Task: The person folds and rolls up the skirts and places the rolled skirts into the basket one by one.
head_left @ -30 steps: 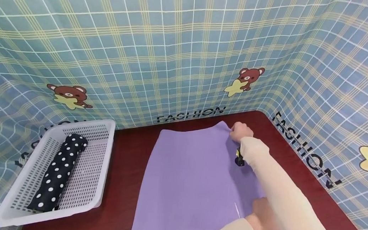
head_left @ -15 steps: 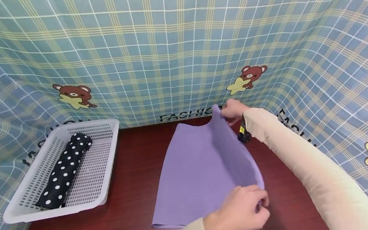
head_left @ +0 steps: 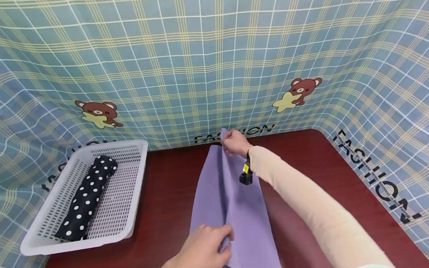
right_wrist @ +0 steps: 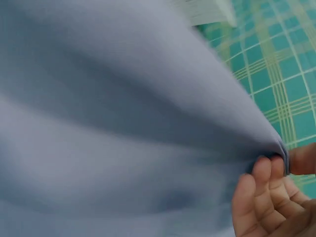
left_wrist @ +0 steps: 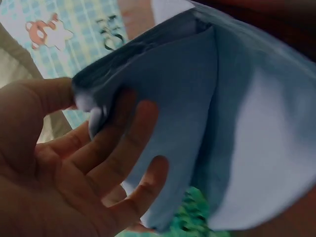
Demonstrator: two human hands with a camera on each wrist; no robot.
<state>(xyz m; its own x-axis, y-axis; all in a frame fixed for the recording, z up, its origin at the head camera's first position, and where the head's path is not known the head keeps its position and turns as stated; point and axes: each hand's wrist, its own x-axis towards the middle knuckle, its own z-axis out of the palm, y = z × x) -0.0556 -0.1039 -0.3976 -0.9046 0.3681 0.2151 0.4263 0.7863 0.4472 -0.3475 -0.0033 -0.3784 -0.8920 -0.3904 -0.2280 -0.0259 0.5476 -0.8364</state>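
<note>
A purple cloth [head_left: 250, 236] lies on the dark red table, its right side lifted and carried over toward the left. At the near end my left hand [head_left: 202, 249] pinches one corner of it. The left wrist view shows that corner between thumb and index finger, the other fingers [left_wrist: 133, 160] spread below. My right hand [head_left: 236, 143] pinches the far corner near the back edge of the table. In the right wrist view, the gathered corner sits between the thumb and fingertips [right_wrist: 271, 170]. The cloth hangs in a raised ridge between both hands.
To the left stands a white plastic basket [head_left: 140, 187] holding a rolled black cloth with white dots [head_left: 88, 198]. A plaid curtain [head_left: 190, 57] rises behind and on both sides of the table [head_left: 174, 181]. A small black wrist camera [head_left: 246, 177] hangs under the right wrist.
Both hands have lifted the cloth's right edge and moved left with it. The cloth, spread wide before, now folds over toward its left side.
</note>
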